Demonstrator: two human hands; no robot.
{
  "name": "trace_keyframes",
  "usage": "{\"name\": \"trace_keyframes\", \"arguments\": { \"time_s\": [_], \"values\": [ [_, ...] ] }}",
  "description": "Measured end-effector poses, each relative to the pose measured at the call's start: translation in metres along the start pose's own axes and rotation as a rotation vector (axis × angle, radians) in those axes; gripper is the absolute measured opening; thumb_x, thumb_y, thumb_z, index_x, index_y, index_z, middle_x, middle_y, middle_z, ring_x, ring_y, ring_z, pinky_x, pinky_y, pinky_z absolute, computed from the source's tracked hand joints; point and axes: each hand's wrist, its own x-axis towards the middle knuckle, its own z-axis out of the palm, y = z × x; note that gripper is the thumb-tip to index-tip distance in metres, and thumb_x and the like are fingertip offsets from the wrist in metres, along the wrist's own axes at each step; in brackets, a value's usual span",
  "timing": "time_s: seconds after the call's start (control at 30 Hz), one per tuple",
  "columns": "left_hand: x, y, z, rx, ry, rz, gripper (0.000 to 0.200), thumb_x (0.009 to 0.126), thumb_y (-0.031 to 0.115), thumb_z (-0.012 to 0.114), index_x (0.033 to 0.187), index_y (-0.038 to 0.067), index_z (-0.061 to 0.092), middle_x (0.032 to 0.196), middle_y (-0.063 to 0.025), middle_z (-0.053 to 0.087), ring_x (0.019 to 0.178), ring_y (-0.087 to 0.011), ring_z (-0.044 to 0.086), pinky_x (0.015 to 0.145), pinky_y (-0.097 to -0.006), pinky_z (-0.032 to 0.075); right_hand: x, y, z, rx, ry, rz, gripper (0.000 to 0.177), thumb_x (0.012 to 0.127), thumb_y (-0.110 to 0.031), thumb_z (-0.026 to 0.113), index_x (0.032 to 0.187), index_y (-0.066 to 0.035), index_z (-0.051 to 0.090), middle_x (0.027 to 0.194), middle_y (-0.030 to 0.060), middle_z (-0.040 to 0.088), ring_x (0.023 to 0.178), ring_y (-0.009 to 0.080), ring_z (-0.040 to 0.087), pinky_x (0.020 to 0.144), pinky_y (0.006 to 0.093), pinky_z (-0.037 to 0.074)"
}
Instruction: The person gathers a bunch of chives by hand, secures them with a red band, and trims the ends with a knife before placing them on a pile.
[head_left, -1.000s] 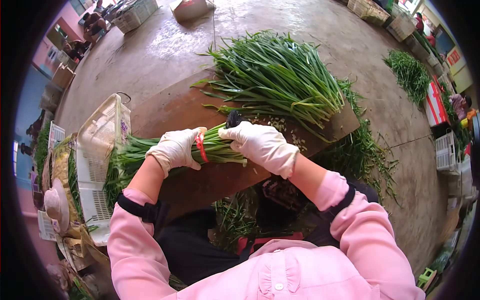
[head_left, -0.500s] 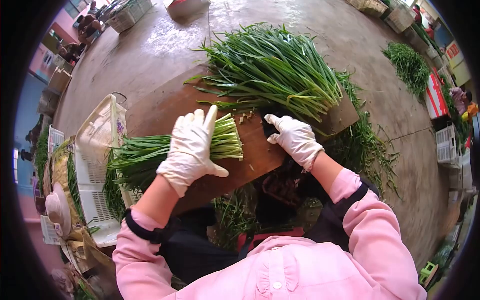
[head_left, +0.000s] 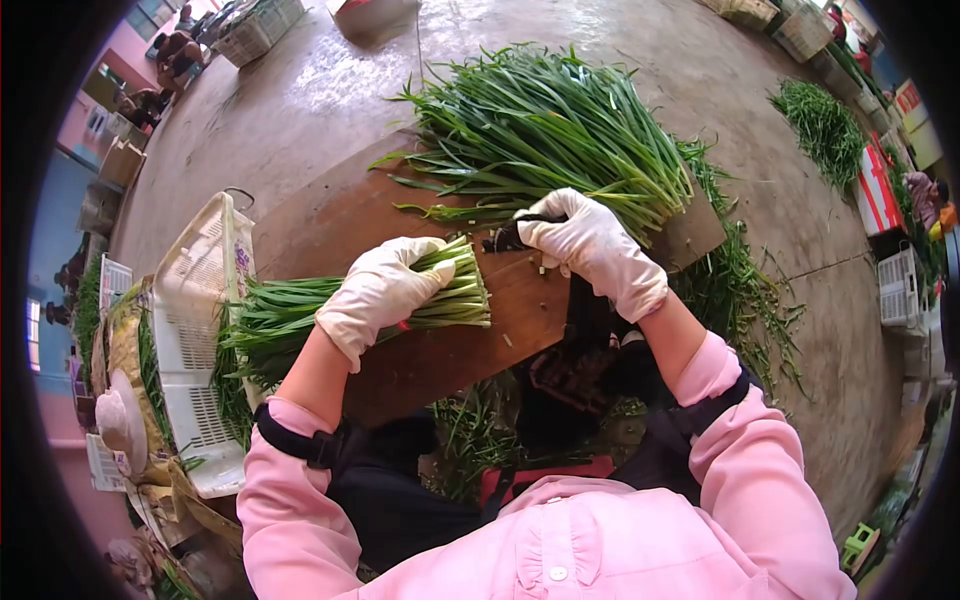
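A bundle of green chives lies on the brown board, its pale cut ends facing right. Around the bundle near those ends, my gloved left hand is closed. A bit of red band shows beneath that hand. My gloved right hand pinches a dark, limp-looking piece whose kind I cannot make out. It sits over the board, just right of the bundle's ends. Behind the right hand, a large loose heap of chives covers the board's far side.
A white plastic basket leans at the board's left. Chive scraps litter the floor on the right, with another green pile farther off. A pale hat is at far left. Other people sit at upper left and far right.
My left hand has gone from lying spread on the bundle to gripping it. My right hand has lifted slightly and closed on the dark piece, which was under it on the board.
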Motion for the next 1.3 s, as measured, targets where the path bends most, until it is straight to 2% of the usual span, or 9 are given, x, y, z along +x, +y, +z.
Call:
{"name": "trace_keyframes", "arguments": {
  "time_s": [0.17, 0.23, 0.5, 0.63, 0.73, 0.87, 0.93, 1.2, 1.3],
  "values": [
    [0.004, 0.001, 0.001, -0.162, -0.011, -0.088, 0.038, 0.098, 0.023, 0.074, 0.127, -0.001, 0.069, 0.116, -0.0077, 0.073, 0.105, -0.0138, 0.065, 0.096, -0.029, 0.052, -0.003, -0.003, 0.02, 0.147, -0.213, -0.253, 0.039, 0.094, -0.012, 0.074, 0.133, -0.016, 0.07, 0.091, -0.0007, 0.071, 0.07, 0.0098, 0.061, 0.062, 0.0255, 0.05],
    [0.007, -0.012, 0.004, -0.115, 0.023, -0.011, 0.038, 0.098, 0.023, 0.073, 0.126, -0.002, 0.069, 0.115, -0.0081, 0.074, 0.103, -0.0135, 0.066, 0.095, -0.029, 0.052, 0.031, 0.032, 0.043, -0.156, -0.089, -0.984, 0.04, 0.089, -0.007, 0.076, 0.129, -0.014, 0.072, 0.102, 0.0063, 0.075, 0.085, 0.0208, 0.068, 0.077, 0.0333, 0.055],
    [0.014, -0.027, 0.011, -0.109, 0.026, 0.103, 0.035, 0.1, 0.021, 0.068, 0.127, -0.002, 0.068, 0.111, -0.0084, 0.075, 0.1, -0.0125, 0.065, 0.092, -0.0302, 0.052, 0.031, 0.045, 0.044, -0.805, -0.152, -0.888, 0.028, 0.088, -0.015, 0.071, 0.114, -0.022, 0.076, 0.1, 0.0073, 0.067, 0.098, 0.0311, 0.067, 0.082, 0.041, 0.056],
    [0.003, -0.011, -0.001, -0.004, 0.031, 0.197, 0.037, 0.101, 0.024, 0.068, 0.127, -0.002, 0.069, 0.111, -0.01, 0.076, 0.1, -0.0152, 0.067, 0.093, -0.0311, 0.052, 0.047, 0.077, 0.007, -0.878, -0.031, -0.382, 0.025, 0.092, -0.017, 0.066, 0.115, -0.016, 0.076, 0.1, 0.0138, 0.072, 0.096, 0.035, 0.07, 0.084, 0.0438, 0.056],
    [-0.001, -0.003, -0.008, 0.095, -0.026, 0.209, 0.056, 0.098, 0.041, 0.071, 0.136, 0.0, 0.063, 0.117, -0.0206, 0.072, 0.111, -0.033, 0.067, 0.101, -0.0362, 0.05, 0.019, 0.041, -0.008, -0.802, 0.011, -0.41, 0.029, 0.095, -0.016, 0.067, 0.123, -0.014, 0.076, 0.107, 0.0188, 0.072, 0.099, 0.0349, 0.07, 0.088, 0.04, 0.055],
    [-0.022, 0.021, 0.004, 0.615, 0.055, 0.262, 0.14, 0.051, 0.058, 0.094, 0.158, -0.006, 0.03, 0.146, -0.0241, 0.055, 0.137, -0.0365, 0.052, 0.12, -0.0597, 0.025, -0.001, 0.03, 0.011, -0.658, 0.193, -0.791, 0.036, 0.095, -0.021, 0.067, 0.13, -0.017, 0.068, 0.109, 0.016, 0.069, 0.1, 0.0364, 0.068, 0.085, 0.0439, 0.055],
    [-0.012, 0.011, 0.016, 0.623, 0.029, 0.243, 0.135, 0.049, 0.052, 0.096, 0.158, 0.0, 0.035, 0.137, -0.0203, 0.063, 0.133, -0.0362, 0.055, 0.119, -0.0563, 0.028, -0.005, 0.034, 0.05, -0.722, 0.243, -1.09, 0.028, 0.096, -0.022, 0.065, 0.124, -0.018, 0.068, 0.105, 0.0139, 0.069, 0.099, 0.0356, 0.068, 0.084, 0.0439, 0.056],
    [0.007, 0.014, 0.007, 0.616, -0.032, 0.103, 0.116, 0.055, 0.049, 0.096, 0.151, 0.006, 0.047, 0.134, -0.0182, 0.066, 0.123, -0.0342, 0.064, 0.104, -0.0401, 0.051, -0.019, 0.098, 0.027, -0.583, 0.089, -0.486, 0.032, 0.091, -0.006, 0.066, 0.122, -0.012, 0.069, 0.113, 0.0135, 0.069, 0.099, 0.0328, 0.069, 0.089, 0.0382, 0.057],
    [0.01, 0.013, 0.006, 0.599, -0.033, 0.107, 0.11, 0.055, 0.048, 0.097, 0.148, 0.01, 0.051, 0.133, -0.018, 0.066, 0.122, -0.0348, 0.065, 0.105, -0.0406, 0.051, -0.043, 0.065, 0.056, -0.751, 0.42, -1.092, 0.03, 0.097, -0.016, 0.058, 0.125, -0.012, 0.065, 0.108, 0.0159, 0.069, 0.092, 0.0317, 0.07, 0.077, 0.0453, 0.058]
  ]
}}
